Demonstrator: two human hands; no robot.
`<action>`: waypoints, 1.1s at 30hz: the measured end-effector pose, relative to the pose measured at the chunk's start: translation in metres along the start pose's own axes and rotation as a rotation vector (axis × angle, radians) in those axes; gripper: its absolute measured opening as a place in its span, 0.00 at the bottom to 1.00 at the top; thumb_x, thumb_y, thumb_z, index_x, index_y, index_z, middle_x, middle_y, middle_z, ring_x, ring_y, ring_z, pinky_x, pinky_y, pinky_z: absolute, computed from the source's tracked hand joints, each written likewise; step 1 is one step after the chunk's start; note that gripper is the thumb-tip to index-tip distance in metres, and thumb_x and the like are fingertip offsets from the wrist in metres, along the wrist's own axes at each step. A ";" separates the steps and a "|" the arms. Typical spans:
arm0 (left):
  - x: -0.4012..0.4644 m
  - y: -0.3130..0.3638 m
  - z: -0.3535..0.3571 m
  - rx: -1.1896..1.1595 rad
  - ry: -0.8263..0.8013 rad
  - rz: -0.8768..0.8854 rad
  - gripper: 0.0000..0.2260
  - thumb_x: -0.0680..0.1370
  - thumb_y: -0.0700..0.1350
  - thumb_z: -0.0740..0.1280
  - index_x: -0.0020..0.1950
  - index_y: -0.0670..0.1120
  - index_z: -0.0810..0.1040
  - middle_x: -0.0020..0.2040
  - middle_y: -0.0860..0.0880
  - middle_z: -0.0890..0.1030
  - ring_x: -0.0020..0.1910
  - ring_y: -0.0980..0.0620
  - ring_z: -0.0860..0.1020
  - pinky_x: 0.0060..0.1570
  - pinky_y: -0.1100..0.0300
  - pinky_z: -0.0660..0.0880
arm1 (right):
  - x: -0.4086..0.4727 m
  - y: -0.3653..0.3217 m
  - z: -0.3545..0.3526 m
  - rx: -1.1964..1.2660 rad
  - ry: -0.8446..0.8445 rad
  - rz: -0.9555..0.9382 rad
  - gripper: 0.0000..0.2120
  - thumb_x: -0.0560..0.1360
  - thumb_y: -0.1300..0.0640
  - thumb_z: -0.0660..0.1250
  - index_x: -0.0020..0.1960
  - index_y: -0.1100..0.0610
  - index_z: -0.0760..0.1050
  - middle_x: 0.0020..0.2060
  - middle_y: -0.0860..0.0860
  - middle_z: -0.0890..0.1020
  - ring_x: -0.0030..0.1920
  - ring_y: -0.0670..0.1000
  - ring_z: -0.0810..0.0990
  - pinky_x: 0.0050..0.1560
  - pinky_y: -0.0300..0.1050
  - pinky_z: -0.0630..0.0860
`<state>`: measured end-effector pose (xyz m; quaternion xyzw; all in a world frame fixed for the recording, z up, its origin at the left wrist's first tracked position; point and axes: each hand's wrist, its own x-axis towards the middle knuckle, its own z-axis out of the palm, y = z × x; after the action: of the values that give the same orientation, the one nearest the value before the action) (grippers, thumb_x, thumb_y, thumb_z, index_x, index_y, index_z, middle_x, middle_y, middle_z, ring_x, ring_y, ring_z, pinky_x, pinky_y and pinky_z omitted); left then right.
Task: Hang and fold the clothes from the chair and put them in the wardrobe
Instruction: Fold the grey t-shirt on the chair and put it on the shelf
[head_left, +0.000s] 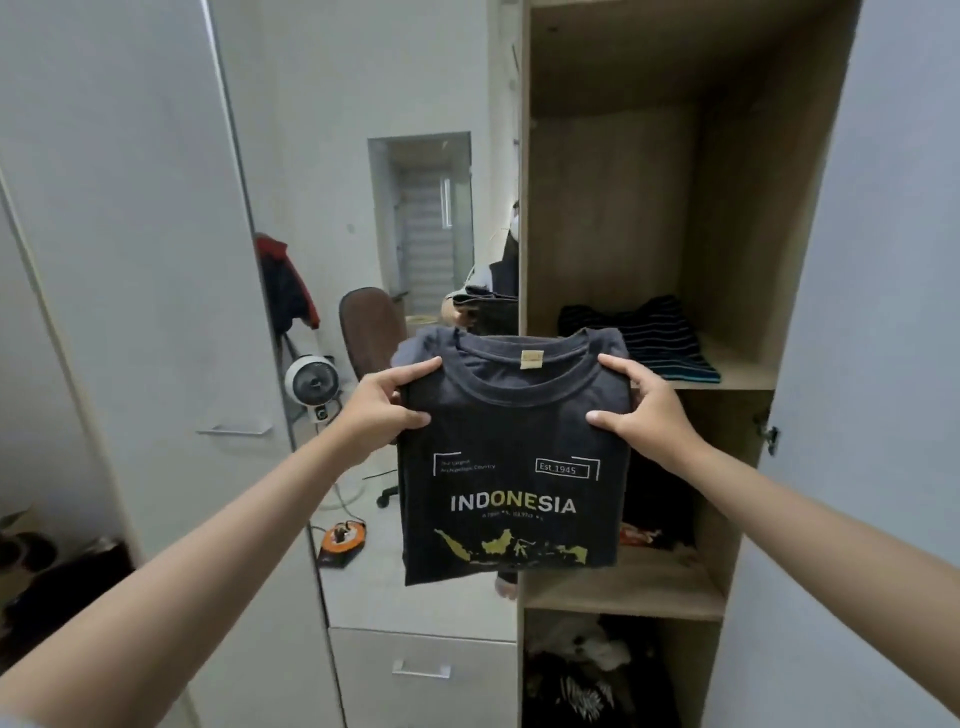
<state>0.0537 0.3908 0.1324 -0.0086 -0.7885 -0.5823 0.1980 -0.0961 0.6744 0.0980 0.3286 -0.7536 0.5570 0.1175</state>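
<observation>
A: Head view only. Both arms out in front, folded dark T-shirt (511, 467) held up in the air in front of the open wardrobe (748, 218).

B: Grip?

A: Left hand (387, 402) pinches the shirt's upper left edge, thumb on the front, index finger along the shoulder. Right hand (641, 410) does the same on the upper right edge. Both closed on fabric, not on anything else.

B: Shirt detail?

A: Front faces the camera, collar up, tan neck label, "INDONESIA" print with a yellow map under it. Lower edge hangs free, touching no shelf.

B: Wardrobe contents?

A: Upper shelf (737, 382) has a folded striped garment (654, 338) lying on it, behind and right of the held shirt. Middle shelf partly hidden by the shirt, some dark clothes there, can't tell what. Bottom compartment has dark clothes and something white and fluffy.

B: Rest?

A: Mirror panel (395, 218) left of the open compartment reflects a brown office chair (371, 325), a white fan (311, 382) and a red-and-dark jacket (285, 280). White drawer (423, 670) below the mirror. White wardrobe door (130, 260) with a handle on the far left.
</observation>
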 end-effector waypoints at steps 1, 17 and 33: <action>0.015 0.001 0.007 0.008 -0.020 0.019 0.30 0.69 0.24 0.67 0.63 0.52 0.76 0.58 0.51 0.79 0.54 0.53 0.80 0.55 0.55 0.78 | 0.006 0.004 -0.007 -0.041 0.024 0.009 0.36 0.65 0.62 0.78 0.69 0.52 0.69 0.65 0.50 0.73 0.65 0.50 0.73 0.64 0.52 0.73; 0.256 0.062 0.144 0.075 -0.100 0.334 0.28 0.72 0.28 0.66 0.68 0.50 0.72 0.57 0.53 0.79 0.54 0.58 0.78 0.51 0.62 0.79 | 0.201 0.058 -0.167 -0.249 0.361 -0.122 0.36 0.63 0.56 0.79 0.68 0.55 0.69 0.66 0.52 0.73 0.65 0.52 0.72 0.67 0.51 0.69; 0.433 0.023 0.193 0.232 0.211 0.118 0.28 0.70 0.25 0.62 0.67 0.46 0.73 0.63 0.44 0.75 0.52 0.54 0.73 0.33 0.78 0.69 | 0.372 0.160 -0.170 -0.164 0.260 0.133 0.36 0.62 0.64 0.79 0.68 0.56 0.70 0.66 0.55 0.73 0.65 0.54 0.72 0.64 0.44 0.70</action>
<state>-0.3979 0.4820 0.2459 0.0292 -0.8233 -0.4726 0.3131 -0.5101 0.7210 0.2378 0.1924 -0.7952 0.5379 0.2034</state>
